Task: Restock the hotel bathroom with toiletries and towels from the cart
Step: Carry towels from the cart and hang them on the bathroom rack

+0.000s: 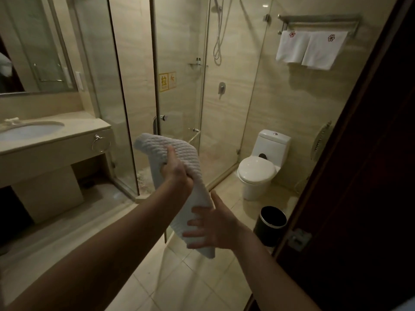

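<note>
A white towel is gripped at its middle by the curled left hand, its top flopping over above the fist, while the hanging end just below is steadied by the flat, spread-fingered right hand, probably so that the fold is kept together for hanging.

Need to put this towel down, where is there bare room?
Beige counter right of the oval white sink, up to the glass shower wall, is bare. Chrome ring below hangs empty. Metal rack's bar is crowded with two white towels.
</note>
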### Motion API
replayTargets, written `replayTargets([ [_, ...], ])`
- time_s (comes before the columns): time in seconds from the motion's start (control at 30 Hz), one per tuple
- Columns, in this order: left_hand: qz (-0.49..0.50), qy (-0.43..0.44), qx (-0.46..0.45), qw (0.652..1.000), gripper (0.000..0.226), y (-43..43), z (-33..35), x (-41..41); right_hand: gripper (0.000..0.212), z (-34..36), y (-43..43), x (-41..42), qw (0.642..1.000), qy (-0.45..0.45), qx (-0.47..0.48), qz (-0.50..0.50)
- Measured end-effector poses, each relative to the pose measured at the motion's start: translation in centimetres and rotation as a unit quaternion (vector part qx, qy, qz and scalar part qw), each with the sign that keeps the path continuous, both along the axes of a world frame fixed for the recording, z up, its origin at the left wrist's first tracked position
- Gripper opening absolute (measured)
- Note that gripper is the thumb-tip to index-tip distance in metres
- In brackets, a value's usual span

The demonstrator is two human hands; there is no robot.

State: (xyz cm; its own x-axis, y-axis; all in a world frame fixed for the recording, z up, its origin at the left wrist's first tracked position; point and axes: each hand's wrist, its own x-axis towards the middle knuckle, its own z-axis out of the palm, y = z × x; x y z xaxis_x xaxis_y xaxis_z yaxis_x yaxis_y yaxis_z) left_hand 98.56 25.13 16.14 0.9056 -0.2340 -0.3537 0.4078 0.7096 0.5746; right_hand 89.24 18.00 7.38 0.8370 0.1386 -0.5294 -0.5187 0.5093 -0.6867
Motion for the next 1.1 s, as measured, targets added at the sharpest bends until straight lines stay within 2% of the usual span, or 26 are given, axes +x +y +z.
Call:
replayTargets([
  [0.07,-0.004,0.005,-0.006,1.0,0.05,-0.8,-0.3,1.5,0.107,-1.0,0.0,1.9,0.997,0.013,0.048,-0.059],
  [0.23,-0.013,0.001,-0.015,1.0,0.044,-3.4,-1.3,4.9,0.097,-2.6,-3.1,8.3,0.959,0.011,0.143,-0.244],
  [0.3,-0.023,0.006,-0.02,1.0,0.048,-4.9,-1.8,7.0,0.086,-2.7,-5.7,11.0,0.941,0.001,0.157,-0.298],
  [0.4,-0.036,0.001,-0.016,0.999,0.052,-7.7,-1.7,10.9,0.057,-2.1,-9.7,15.1,0.914,-0.013,0.167,-0.37],
  [0.47,-0.052,-0.012,-0.011,0.998,0.047,-10.0,-1.2,13.6,0.044,-1.2,-12.3,17.9,0.899,-0.021,0.152,-0.411],
  [0.57,-0.07,-0.04,-0.018,0.997,0.031,-13.2,-0.7,18.2,0.037,0.7,-16.0,21.6,0.862,-0.059,0.159,-0.478],
  [0.73,-0.103,-0.052,-0.014,0.993,0.049,-18.0,-0.7,24.9,0.037,4.6,-22.4,26.3,0.828,-0.139,0.143,-0.525],
  [0.83,-0.119,-0.061,-0.01,0.991,0.043,-21.6,0.2,28.6,0.045,6.0,-26.5,29.0,0.811,-0.177,0.134,-0.541],
  [1.0,-0.167,-0.096,-0.008,0.981,0.031,-27.8,2.0,33.3,0.045,6.8,-33.0,32.7,0.795,-0.208,0.055,-0.567],
  [1.1,-0.189,-0.117,-0.011,0.975,0.024,-31.7,3.8,36.6,0.037,8.1,-37.2,35.4,0.781,-0.216,-0.015,-0.585],
])
